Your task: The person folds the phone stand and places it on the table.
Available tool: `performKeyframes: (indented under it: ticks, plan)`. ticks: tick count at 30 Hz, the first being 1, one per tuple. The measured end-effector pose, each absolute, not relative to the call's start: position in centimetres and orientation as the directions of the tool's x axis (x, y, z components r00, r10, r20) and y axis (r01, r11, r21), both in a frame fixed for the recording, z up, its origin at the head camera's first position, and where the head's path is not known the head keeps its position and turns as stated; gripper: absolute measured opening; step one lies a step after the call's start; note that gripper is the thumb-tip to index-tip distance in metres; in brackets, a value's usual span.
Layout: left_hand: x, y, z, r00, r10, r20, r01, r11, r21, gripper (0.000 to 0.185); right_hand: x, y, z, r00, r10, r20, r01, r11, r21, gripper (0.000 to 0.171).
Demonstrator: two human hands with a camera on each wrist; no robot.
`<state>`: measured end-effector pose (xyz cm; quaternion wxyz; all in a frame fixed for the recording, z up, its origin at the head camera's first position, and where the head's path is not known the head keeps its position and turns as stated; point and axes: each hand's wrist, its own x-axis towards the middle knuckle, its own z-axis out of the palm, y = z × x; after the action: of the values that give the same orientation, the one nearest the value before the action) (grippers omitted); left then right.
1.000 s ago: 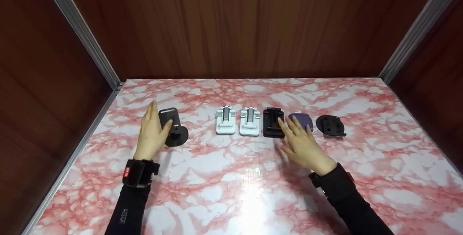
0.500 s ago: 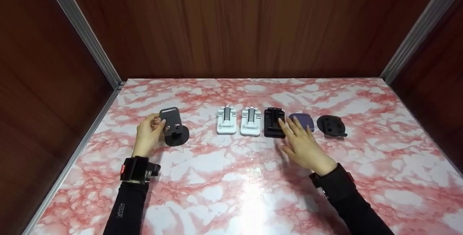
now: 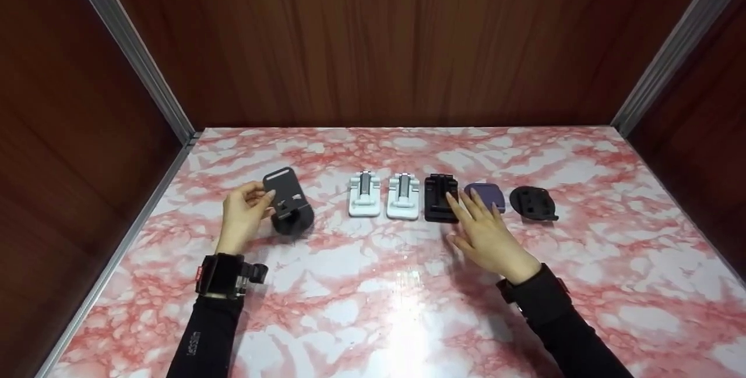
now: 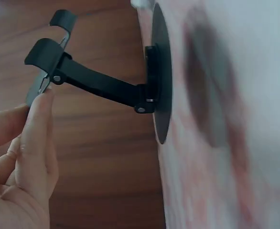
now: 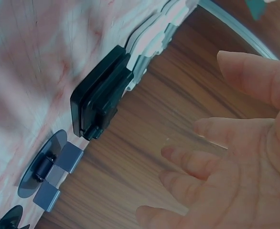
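Note:
My left hand (image 3: 240,218) pinches the edge of a dark grey phone stand (image 3: 284,189) between thumb and fingers. In the left wrist view, a hinged arm (image 4: 102,87) joins its hooked cradle to a round base (image 4: 164,81), which is off the tabletop and casts a shadow. My right hand (image 3: 492,244), fingers spread and straight, hovers over the right edge of a folded black phone stand (image 3: 437,198) and a purple phone stand (image 3: 491,193). The right wrist view shows a gap between that hand and the black stand (image 5: 99,95); it holds nothing.
Two folded white phone stands (image 3: 365,194) lie side by side left of the black one. A round black phone stand (image 3: 533,203) lies at the right end of the row. Wooden panels (image 3: 373,46) border the marbled table (image 3: 338,285) at the back and sides.
My left hand first hovered open by the grey phone stand, then pinched its edge. The stand has risen off the table and shifted slightly right. My right hand has stayed in place.

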<state>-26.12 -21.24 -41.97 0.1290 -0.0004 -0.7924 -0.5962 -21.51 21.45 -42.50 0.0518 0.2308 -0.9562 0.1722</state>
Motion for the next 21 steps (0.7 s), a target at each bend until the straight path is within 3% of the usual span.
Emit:
performKeyframes:
  ticks: [7, 14, 21]
  plan:
    - [-24.6, -17.7, -40.6, -0.954, -0.085, 0.287, 0.270, 0.168, 0.948, 0.016, -21.3, 20.9, -42.8, -0.878, -0.450, 0.161, -0.478, 0.827, -0.296, 0.071]
    - [-24.0, -14.1, -39.2, -0.914, 0.031, 0.404, 0.404, 0.141, 0.904, 0.014, -21.3, 20.0, -43.2, -0.847, -0.490, 0.204, -0.531, 0.777, -0.338, 0.070]
    - [-23.4, -10.6, -38.6, -0.888, 0.154, 0.433, 0.454, 0.136, 0.881, 0.016, -21.0, 19.1, -43.5, -0.846, -0.495, 0.197, -0.517, 0.673, -0.529, 0.073]
